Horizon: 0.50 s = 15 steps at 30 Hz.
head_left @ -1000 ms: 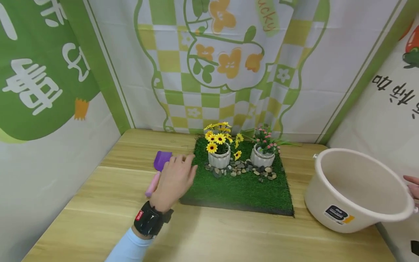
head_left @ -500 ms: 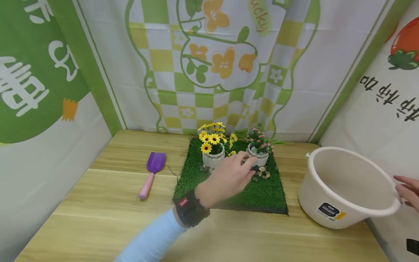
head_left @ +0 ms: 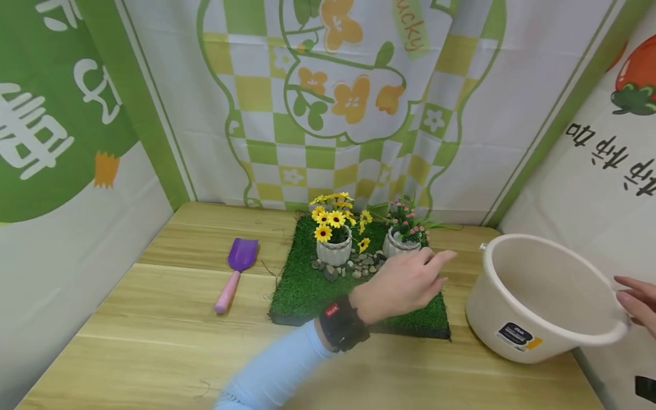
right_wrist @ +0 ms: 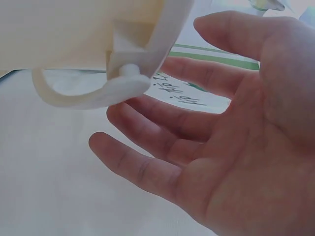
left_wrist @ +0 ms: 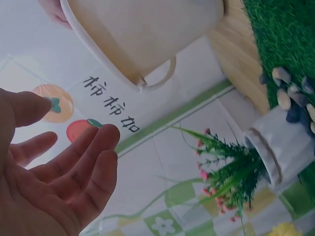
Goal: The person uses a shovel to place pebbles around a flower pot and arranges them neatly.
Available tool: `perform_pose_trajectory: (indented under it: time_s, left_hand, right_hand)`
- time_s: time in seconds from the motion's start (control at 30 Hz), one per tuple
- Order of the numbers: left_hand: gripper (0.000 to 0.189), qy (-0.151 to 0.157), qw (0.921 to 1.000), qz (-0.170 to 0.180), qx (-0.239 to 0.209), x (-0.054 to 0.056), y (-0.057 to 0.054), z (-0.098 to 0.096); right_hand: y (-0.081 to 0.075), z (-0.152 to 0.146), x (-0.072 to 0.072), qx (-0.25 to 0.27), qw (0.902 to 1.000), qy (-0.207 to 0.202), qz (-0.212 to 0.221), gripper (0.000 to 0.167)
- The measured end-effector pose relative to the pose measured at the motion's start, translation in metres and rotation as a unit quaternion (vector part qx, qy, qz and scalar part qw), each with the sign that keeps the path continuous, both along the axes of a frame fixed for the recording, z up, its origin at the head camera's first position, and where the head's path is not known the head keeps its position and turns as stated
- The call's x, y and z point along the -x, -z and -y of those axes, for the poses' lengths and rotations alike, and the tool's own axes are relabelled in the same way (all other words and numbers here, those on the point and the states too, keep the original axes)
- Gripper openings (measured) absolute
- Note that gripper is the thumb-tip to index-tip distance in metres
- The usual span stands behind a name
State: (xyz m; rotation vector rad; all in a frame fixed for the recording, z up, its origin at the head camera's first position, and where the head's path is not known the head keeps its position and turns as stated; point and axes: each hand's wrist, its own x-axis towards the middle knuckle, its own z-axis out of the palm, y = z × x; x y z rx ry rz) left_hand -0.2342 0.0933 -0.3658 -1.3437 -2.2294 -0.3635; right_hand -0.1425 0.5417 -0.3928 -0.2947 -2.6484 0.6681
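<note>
My left hand point(head_left: 402, 285) hovers over the right part of the artificial turf mat point(head_left: 307, 296), holding nothing. Its fingers are loosely bent and point toward the beige bucket point(head_left: 523, 336). In the left wrist view the palm of the left hand point(left_wrist: 64, 172) shows bare. At the bucket's right side is my right hand point(head_left: 638, 302), fingers spread beside the rim. The right wrist view shows the right hand's fingers point(right_wrist: 147, 128) right at the white handle joint point(right_wrist: 129, 81), not curled round it. The bucket stands upright on the table, its inside bare where visible.
On the mat stand a white pot of yellow flowers point(head_left: 334, 251) and a white pot of pink flowers point(head_left: 397, 244), with pebbles point(head_left: 359, 265) in front. A purple trowel with a pink handle point(head_left: 236, 279) lies left of the mat on the wooden table point(head_left: 128, 341). Printed curtains point(head_left: 359, 159) close the back.
My left hand has moved right, from beside the trowel across the mat toward the bucket. My right hand has come further into view at the bucket's rim. The trowel lies where it was.
</note>
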Motion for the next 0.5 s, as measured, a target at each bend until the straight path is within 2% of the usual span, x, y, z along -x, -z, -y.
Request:
perform_pose_trajectory:
  time_s: [0.13, 0.23, 0.37, 0.5]
  left_hand:
    - [0.050, 0.003, 0.9994, 0.033, 0.003, -0.001, 0.001, -0.014]
    - [0.050, 0.000, 0.9989, 0.047, 0.004, -0.002, 0.003, -0.023]
    - [0.046, -0.007, 0.9988, 0.048, -0.007, -0.002, 0.004, -0.034]
    - [0.032, -0.022, 0.9985, 0.036, -0.035, -0.004, 0.007, -0.045]
  right_hand:
    - [-0.018, 0.027, -0.006, -0.017, 0.9997, 0.005, 0.019, 0.055]
    - [-0.025, 0.035, -0.005, -0.022, 0.9993, 0.007, 0.029, 0.056]
    - [-0.024, 0.032, -0.004, -0.018, 0.9996, 0.003, 0.023, 0.056]
    - [-0.020, 0.030, -0.006, -0.010, 0.9999, -0.001, 0.002, 0.053]
